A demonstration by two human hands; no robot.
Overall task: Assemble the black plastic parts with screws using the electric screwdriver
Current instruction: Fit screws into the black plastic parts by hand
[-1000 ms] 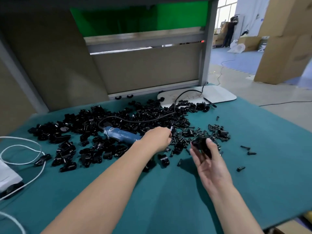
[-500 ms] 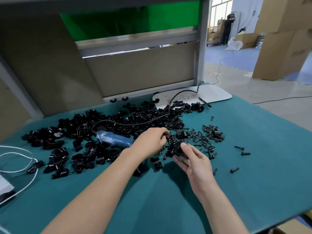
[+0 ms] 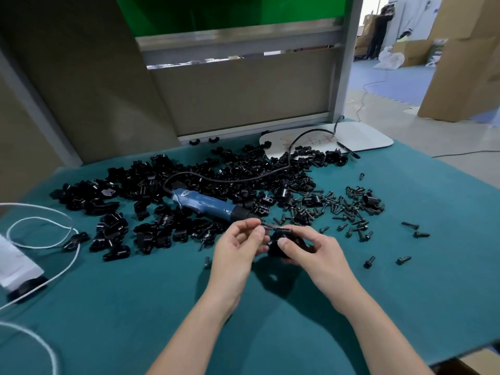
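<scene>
Your right hand (image 3: 311,251) grips a black plastic part (image 3: 280,239) above the teal desk (image 3: 162,307); your left hand (image 3: 236,249) pinches a screw (image 3: 266,226) at its top. The blue electric screwdriver (image 3: 205,204) lies just behind.

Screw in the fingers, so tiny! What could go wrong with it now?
The screw, pinched by the left hand, is tiny; it could slip and get lost among the loose screws. It may also enter the black part in the right hand crooked. The screwdriver lies on the pile, so grabbing it might loosen one hold.
</scene>
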